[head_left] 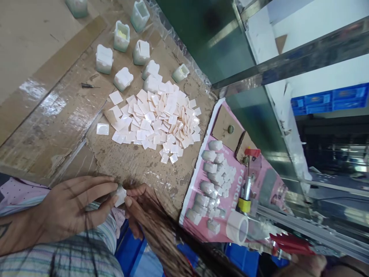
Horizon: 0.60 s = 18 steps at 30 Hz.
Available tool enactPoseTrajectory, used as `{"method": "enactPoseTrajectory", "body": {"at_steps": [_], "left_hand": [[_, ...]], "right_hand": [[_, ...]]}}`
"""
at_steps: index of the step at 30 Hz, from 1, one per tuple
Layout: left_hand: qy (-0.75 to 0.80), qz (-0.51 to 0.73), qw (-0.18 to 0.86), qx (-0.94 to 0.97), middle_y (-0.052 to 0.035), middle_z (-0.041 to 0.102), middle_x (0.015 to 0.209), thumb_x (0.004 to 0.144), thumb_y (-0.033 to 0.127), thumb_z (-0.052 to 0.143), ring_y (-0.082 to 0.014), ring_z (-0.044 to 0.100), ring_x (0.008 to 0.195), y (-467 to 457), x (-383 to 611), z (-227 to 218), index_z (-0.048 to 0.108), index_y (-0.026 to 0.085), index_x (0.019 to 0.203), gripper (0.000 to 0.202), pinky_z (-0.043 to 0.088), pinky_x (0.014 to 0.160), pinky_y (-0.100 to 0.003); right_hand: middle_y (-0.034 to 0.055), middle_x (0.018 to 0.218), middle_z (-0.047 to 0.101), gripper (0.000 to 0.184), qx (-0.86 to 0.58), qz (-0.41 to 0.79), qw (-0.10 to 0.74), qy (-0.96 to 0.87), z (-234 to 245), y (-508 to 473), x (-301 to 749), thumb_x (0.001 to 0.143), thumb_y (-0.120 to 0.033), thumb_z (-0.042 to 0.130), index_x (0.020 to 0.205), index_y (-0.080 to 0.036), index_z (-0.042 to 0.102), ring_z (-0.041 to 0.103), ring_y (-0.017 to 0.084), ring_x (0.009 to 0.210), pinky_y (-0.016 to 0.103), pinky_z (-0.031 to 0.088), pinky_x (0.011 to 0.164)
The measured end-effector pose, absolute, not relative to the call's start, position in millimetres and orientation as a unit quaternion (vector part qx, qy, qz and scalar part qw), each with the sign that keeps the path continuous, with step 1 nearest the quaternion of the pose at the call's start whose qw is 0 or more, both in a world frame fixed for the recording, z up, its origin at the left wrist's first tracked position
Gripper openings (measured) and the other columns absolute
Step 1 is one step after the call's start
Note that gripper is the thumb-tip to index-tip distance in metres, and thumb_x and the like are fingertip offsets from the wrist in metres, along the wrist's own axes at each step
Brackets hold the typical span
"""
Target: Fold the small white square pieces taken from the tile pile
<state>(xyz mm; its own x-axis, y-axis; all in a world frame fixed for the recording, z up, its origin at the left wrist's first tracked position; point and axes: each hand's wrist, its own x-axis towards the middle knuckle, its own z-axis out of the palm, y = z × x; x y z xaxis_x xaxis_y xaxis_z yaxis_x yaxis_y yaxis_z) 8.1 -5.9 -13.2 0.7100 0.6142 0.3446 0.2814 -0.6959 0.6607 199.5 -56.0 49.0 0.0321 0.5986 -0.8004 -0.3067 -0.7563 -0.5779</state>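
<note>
My left hand (72,207) and my right hand (138,206) meet at the bottom of the view, pinching a small white square piece (120,195) between their fingertips. Loose hair hangs across my right hand and hides part of it. Beyond them lies a heap of thin white-and-pink square tiles (155,119) on a worn cardboard surface (144,173). Several hollow white plastic blocks (123,79) stand in a loose group past the heap. One flat tile (102,129) lies apart at its left side.
To the right lies a pink printed sheet (207,181) holding white blocks, beside a tape roll (236,227) and red-handled pliers (291,244). A small screwdriver (89,85) lies left of the blocks. A glass panel in a metal frame (259,92) rises at right. Blue bins (129,256) sit below.
</note>
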Motion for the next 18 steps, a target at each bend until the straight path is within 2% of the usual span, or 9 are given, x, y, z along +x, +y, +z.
{"method": "enactPoseTrajectory", "body": {"at_steps": [4, 6, 9, 11, 15, 18], "left_hand": [[0.203, 0.243, 0.254, 0.914, -0.0072, 0.062, 0.125, 0.090, 0.007, 0.056, -0.0246, 0.054, 0.122, -4, 9, -11, 0.060, 0.030, 0.122, 0.040, 0.043, 0.104, -0.043], [0.184, 0.231, 0.256, 0.921, -0.0095, 0.058, 0.132, 0.092, 0.009, 0.053, -0.0255, 0.048, 0.129, -2, 8, -11, 0.058, 0.030, 0.125, 0.039, 0.040, 0.106, -0.044], [0.159, 0.236, 0.256, 0.924, -0.0055, 0.044, 0.147, 0.096, 0.011, 0.046, -0.0226, 0.036, 0.139, 4, 7, -12, 0.055, 0.028, 0.129, 0.038, 0.032, 0.113, -0.038], [0.142, 0.249, 0.256, 0.923, -0.0007, 0.036, 0.152, 0.096, 0.011, 0.047, -0.0217, 0.033, 0.141, 7, 6, -12, 0.052, 0.026, 0.131, 0.038, 0.028, 0.116, -0.035], [0.122, 0.234, 0.248, 0.932, -0.0022, 0.039, 0.150, 0.095, 0.006, 0.049, -0.0195, 0.031, 0.141, 3, 1, -10, 0.045, 0.015, 0.136, 0.042, 0.022, 0.120, -0.032], [0.137, 0.197, 0.258, 0.936, -0.0045, 0.039, 0.151, 0.100, 0.015, 0.040, -0.0187, 0.028, 0.143, -6, -2, -9, 0.042, 0.012, 0.139, 0.039, 0.014, 0.122, -0.031]], "right_hand": [[-0.0104, 0.050, 0.057, 0.031, -0.626, 0.690, 0.346, -0.110, 44, -50, 195, 0.078, -0.047, 0.071, 0.084, -0.022, 0.054, 0.036, 0.002, 0.026, 0.012, 0.028, 0.027], [-0.0114, 0.047, 0.055, 0.032, -0.605, 0.696, 0.371, -0.113, 38, -47, 193, 0.076, -0.045, 0.074, 0.082, -0.022, 0.052, 0.037, 0.003, 0.026, 0.011, 0.028, 0.025], [-0.0123, 0.045, 0.053, 0.033, -0.588, 0.694, 0.396, -0.121, 32, -46, 190, 0.071, -0.041, 0.079, 0.080, -0.022, 0.053, 0.038, 0.004, 0.027, 0.011, 0.030, 0.025], [-0.0113, 0.047, 0.055, 0.029, -0.590, 0.676, 0.420, -0.136, 29, -50, 189, 0.075, -0.042, 0.075, 0.087, -0.023, 0.057, 0.040, 0.004, 0.029, 0.011, 0.031, 0.027], [-0.0086, 0.061, 0.060, 0.018, -0.637, 0.502, 0.546, -0.209, 22, -72, 183, 0.088, -0.043, 0.059, 0.101, -0.030, 0.060, 0.048, 0.005, 0.038, 0.014, 0.039, 0.035], [-0.0077, 0.061, 0.060, 0.015, -0.703, 0.350, 0.536, -0.309, 10, -89, 175, 0.094, -0.035, 0.048, 0.105, -0.033, 0.058, 0.055, 0.010, 0.044, 0.020, 0.048, 0.041]]}}
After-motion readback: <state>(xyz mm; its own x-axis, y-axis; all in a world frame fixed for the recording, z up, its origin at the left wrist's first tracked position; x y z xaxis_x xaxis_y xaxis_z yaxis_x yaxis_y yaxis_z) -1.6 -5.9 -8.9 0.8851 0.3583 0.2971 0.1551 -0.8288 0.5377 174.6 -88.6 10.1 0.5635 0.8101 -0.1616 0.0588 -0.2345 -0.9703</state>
